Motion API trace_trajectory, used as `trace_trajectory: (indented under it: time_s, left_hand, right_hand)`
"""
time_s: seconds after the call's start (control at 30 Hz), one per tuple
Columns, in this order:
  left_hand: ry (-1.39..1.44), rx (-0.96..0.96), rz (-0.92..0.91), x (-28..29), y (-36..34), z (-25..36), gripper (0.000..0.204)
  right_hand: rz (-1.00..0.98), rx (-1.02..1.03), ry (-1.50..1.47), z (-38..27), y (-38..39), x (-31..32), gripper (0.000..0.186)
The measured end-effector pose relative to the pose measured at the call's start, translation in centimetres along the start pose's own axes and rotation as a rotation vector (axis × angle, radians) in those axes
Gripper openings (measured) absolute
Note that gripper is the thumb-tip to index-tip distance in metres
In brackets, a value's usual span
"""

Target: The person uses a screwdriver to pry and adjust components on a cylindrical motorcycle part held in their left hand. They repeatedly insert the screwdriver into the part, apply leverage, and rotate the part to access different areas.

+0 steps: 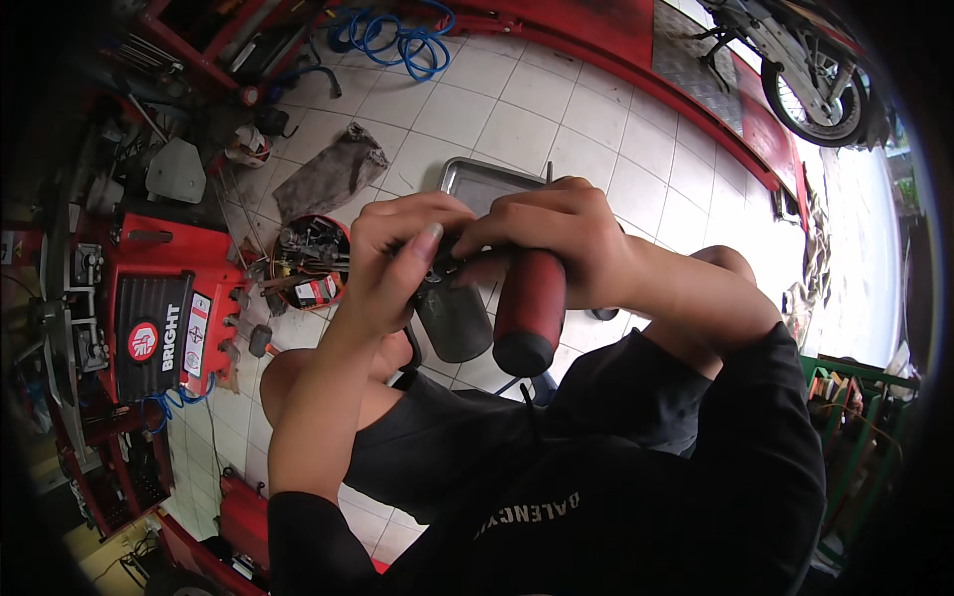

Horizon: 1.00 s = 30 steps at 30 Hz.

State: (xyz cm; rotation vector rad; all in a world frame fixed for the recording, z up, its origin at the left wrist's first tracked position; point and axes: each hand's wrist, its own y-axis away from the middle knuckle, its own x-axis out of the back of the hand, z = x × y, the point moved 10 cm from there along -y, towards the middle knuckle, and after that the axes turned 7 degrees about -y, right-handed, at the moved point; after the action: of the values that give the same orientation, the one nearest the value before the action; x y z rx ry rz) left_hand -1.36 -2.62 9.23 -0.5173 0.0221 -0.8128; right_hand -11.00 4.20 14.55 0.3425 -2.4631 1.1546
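At the middle of the view, my left hand [402,253] is closed round the upper end of a dark grey cylindrical part [455,326]. The thumb presses on its top. Close beside it, my right hand [581,238] grips a red cylindrical tool body [531,303] with a black end that points toward me. The right fingers reach over to the grey part's top, where both hands meet. What lies between the fingertips is hidden. Behind the hands, a shallow metal tray [467,174] rests on the tiled floor, partly covered by them.
To the left of the tray lie a grey rag [333,174] and a round red container [343,238] of small parts. A red and black machine [159,308] stands farther left, near a mallet [260,340]. A blue hose [422,50] coils at the back. A motorcycle wheel [815,104] shows at upper right.
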Motion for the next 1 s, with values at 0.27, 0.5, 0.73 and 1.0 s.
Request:
trace_trajectory:
  time_s: [0.27, 0.5, 0.73, 1.0]
  left_hand:
    - [-0.005, -0.035, -0.04, -0.6, -0.7, 0.7, 0.042]
    - [-0.01, -0.061, -0.038, -1.1, -0.5, 0.7, 0.037]
    - [0.007, -0.042, -0.072, -1.3, -0.3, 0.7, 0.036]
    - [0.03, -0.056, -0.072, -1.5, -0.3, 0.9, 0.036]
  right_hand:
    - [0.09, 0.021, 0.006, -0.4, 0.0, 1.1, 0.03]
    - [0.074, 0.133, 0.078, -1.0, 0.3, 0.9, 0.033]
    - [-0.012, 0.082, 0.029, -0.6, 0.7, 0.6, 0.033]
    - [0.009, 0.107, -0.027, -1.0, 0.7, 0.7, 0.03]
